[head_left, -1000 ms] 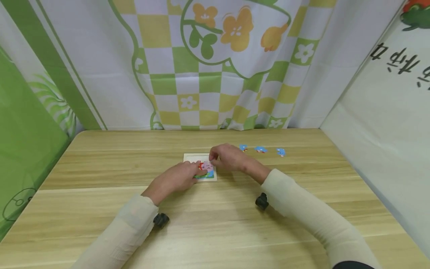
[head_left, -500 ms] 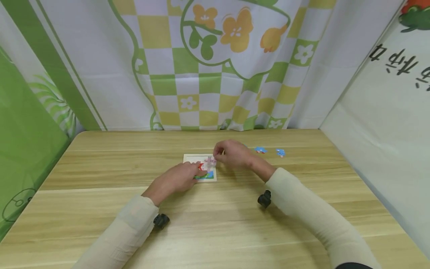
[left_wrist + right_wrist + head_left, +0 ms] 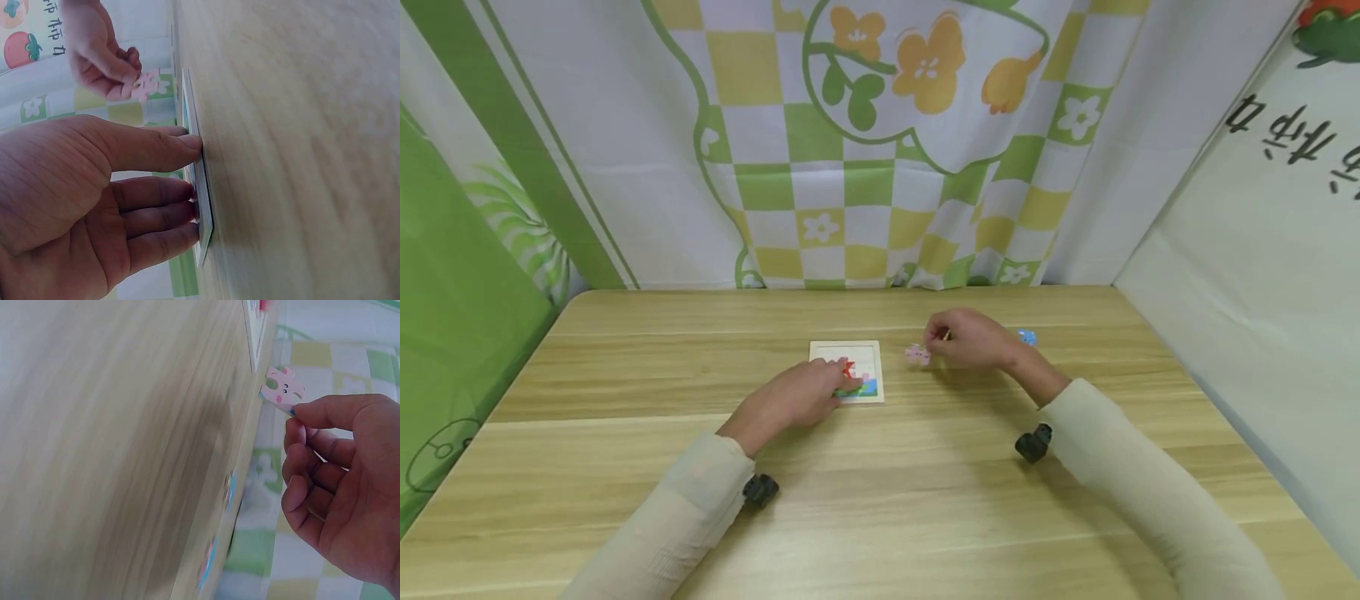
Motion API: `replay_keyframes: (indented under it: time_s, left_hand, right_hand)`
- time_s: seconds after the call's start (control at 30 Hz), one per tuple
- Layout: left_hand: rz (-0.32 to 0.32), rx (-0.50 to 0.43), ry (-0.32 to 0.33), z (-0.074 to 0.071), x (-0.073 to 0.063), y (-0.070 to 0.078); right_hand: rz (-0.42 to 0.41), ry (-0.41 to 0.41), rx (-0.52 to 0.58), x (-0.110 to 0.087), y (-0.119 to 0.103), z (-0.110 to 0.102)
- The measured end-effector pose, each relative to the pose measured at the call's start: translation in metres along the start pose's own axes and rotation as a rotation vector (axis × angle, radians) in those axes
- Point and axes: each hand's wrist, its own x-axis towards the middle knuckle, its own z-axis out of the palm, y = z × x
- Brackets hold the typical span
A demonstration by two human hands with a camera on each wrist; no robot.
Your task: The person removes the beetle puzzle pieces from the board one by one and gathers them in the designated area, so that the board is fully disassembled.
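A small jigsaw board (image 3: 844, 344) with a pale frame lies on the table, a red, blue and green picture in its lower part. My left hand (image 3: 793, 393) rests on its lower left; in the left wrist view, fairly straight fingers touch the board (image 3: 206, 234) and the thumb lies at its edge. Right of the board, my right hand (image 3: 973, 337) pinches a pink jigsaw piece (image 3: 917, 356) above the table. The right wrist view shows a pig-like face on this piece (image 3: 284, 387), held at one corner between thumb and index finger.
A blue jigsaw piece (image 3: 1027, 337) lies right of my right hand. Two loose pieces show edge-on in the right wrist view, a nearer piece (image 3: 207, 562) and a farther piece (image 3: 230, 490). A checked curtain (image 3: 872, 192) hangs behind the wooden table (image 3: 880, 500).
My right hand has lifted the pink jigsaw piece off the board and carried it to the right, now covering some loose blue pieces. The left hand stays on the board.
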Motion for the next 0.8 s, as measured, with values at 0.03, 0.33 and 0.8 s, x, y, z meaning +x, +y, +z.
replay_keyframes:
  time_s: [0.03, 0.33, 0.8]
  left_hand:
    - [-0.002, -0.004, -0.001, 0.0, 0.0, 0.0]
    - [0.006, 0.005, 0.001, -0.001, -0.001, 0.0]
    - [0.016, 0.011, 0.001, -0.001, 0.0, -0.002]
  right_hand:
    - [-0.002, 0.001, 0.003, -0.003, 0.004, -0.002]
    - [0.044, 0.027, -0.014, -0.036, 0.034, -0.02]
    - [0.134, -0.012, 0.015, -0.07, 0.068, -0.046]
